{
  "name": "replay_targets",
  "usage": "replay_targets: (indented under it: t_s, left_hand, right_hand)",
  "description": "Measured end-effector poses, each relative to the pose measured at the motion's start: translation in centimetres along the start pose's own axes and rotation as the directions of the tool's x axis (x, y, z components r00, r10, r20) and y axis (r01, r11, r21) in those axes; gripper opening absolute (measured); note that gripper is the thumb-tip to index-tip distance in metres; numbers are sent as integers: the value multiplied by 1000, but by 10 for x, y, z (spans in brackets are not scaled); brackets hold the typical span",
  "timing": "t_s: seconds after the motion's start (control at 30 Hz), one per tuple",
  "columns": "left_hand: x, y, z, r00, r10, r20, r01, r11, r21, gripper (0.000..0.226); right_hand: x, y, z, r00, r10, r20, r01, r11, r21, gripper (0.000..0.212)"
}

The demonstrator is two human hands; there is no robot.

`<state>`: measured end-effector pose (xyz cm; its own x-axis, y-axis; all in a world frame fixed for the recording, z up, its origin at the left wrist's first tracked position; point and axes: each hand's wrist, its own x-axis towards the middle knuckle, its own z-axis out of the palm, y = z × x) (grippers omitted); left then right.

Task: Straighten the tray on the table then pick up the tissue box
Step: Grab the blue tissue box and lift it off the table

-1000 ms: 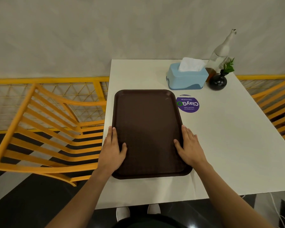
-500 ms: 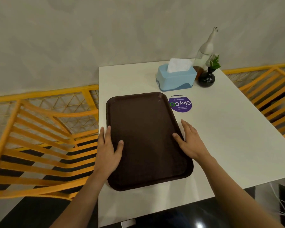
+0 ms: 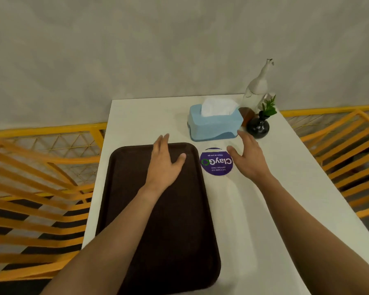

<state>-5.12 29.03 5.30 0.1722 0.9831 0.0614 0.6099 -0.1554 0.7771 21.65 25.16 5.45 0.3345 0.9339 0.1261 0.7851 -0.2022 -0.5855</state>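
Observation:
A dark brown tray (image 3: 124, 209) lies lengthwise on the left half of the white table (image 3: 275, 209). A light blue tissue box (image 3: 214, 122) with white tissue sticking out stands beyond the tray's far right corner. My left hand (image 3: 165, 162) hovers over the tray's far end, fingers spread, holding nothing. My right hand (image 3: 246, 156) is open above the table, just in front of the box's right end, its fingertips close to the box but apart from it.
A purple round sticker (image 3: 216, 161) lies between my hands. A black vase with a green sprig (image 3: 258, 124) and a pale bottle (image 3: 257, 88) stand right of the box. Yellow chairs (image 3: 30, 188) flank the table on both sides. A grey wall runs behind.
Both hands have let go of the tray's near sides and moved forward toward the tissue box. The tray stays on the table.

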Motion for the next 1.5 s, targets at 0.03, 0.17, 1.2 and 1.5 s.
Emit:
replay_targets:
  t_s: [0.03, 0.17, 1.2, 1.5]
  left_hand:
    - [5, 3, 4, 1000, 2, 4, -2, 1000, -17, 84]
    - [28, 13, 9, 1000, -7, -6, 6, 996, -85, 93]
    - [110, 30, 69, 998, -63, -17, 58, 976, -210, 80]
    - [121, 10, 52, 991, -130, 29, 133, 950, -284, 76]
  right_hand:
    - [5, -2, 1, 1000, -11, -26, 11, 1000, 25, 66]
    - [20, -13, 7, 997, -38, -70, 43, 996, 79, 66]
    - [88, 29, 39, 996, 83, 39, -92, 924, 370, 98]
    - [90, 13, 51, 993, 77, 87, -104, 923, 371, 78]
